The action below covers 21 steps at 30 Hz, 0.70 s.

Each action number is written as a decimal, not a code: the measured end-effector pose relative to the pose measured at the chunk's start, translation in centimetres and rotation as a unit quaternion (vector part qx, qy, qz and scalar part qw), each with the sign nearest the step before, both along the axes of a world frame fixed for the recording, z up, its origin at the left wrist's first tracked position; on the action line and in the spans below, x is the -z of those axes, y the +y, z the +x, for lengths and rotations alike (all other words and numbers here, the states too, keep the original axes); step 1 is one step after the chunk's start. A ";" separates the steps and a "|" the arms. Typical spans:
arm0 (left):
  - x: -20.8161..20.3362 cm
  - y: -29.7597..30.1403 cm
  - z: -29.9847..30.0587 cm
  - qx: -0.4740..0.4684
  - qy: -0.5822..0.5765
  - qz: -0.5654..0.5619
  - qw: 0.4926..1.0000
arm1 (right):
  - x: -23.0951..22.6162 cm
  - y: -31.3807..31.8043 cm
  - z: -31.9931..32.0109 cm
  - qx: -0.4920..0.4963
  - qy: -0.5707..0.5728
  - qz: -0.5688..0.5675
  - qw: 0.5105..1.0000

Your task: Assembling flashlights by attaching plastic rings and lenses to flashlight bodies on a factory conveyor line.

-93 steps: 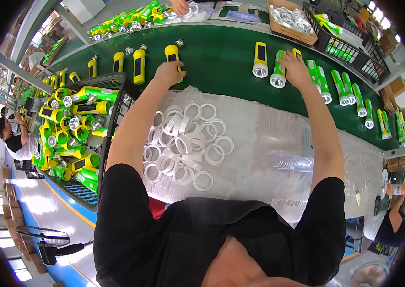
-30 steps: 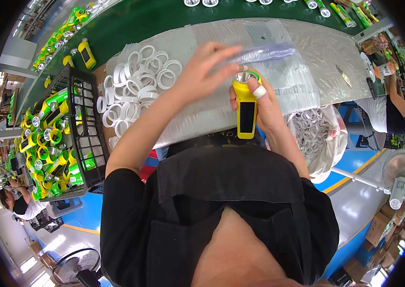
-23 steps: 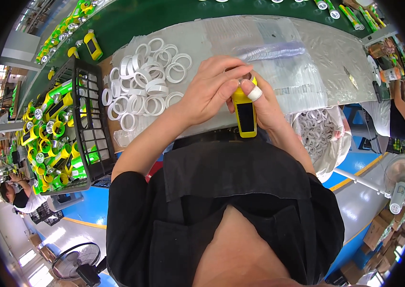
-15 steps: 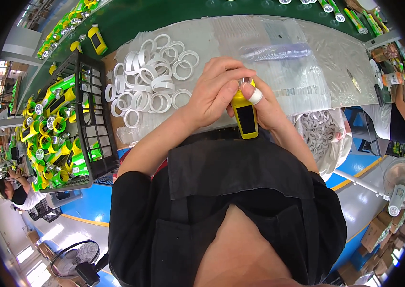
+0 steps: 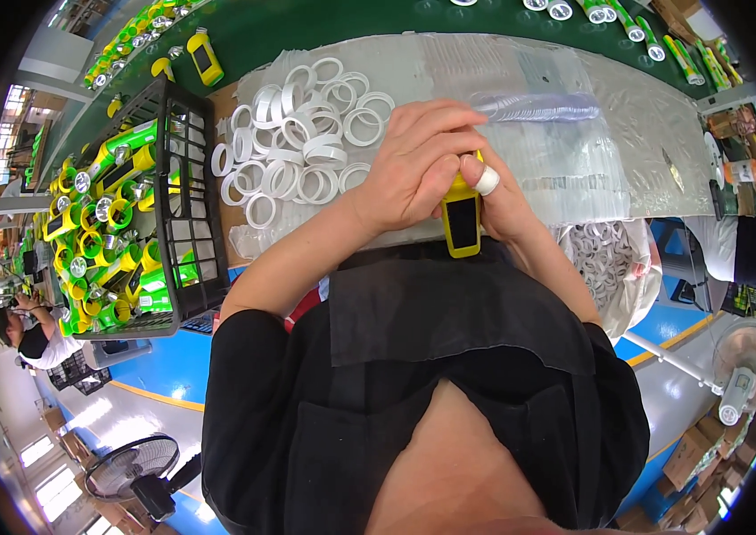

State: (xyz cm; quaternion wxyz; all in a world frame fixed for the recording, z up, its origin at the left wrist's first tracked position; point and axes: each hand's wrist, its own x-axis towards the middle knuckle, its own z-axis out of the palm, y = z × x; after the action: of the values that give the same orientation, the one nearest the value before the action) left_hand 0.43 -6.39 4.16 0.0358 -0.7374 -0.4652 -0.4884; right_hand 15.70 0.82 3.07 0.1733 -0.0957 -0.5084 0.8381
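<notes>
Both my hands close round a yellow flashlight with a black panel on its side, above the near edge of the table. My left hand wraps over its upper end, fingers laid across the top, and hides that end. From the other side my right hand grips the body; its thumb carries a white wrap. A heap of white plastic rings lies on the table left of my hands. Beyond my right hand is a row of stacked clear discs.
At left a black crate holds many green and yellow flashlight parts. An open bag of white rings hangs at the right. Flashlights stand on the green surface behind. A fan and co-workers are farther off.
My left hand has closed further over the flashlight's top, covering the clear end that showed before. The view has shifted slightly, so the surroundings sit a little farther right.
</notes>
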 end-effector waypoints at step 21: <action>-4.0 -0.4 -6.8 -0.026 -0.221 -0.204 0.954 | -0.5 3.4 -3.7 0.089 0.081 0.133 0.984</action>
State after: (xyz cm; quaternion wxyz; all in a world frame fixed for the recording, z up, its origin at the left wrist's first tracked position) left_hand -6.40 -6.74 8.18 -0.2060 -0.5907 -0.5701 -0.5325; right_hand 11.99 4.22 3.61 0.2989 -0.0482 -0.5890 0.7493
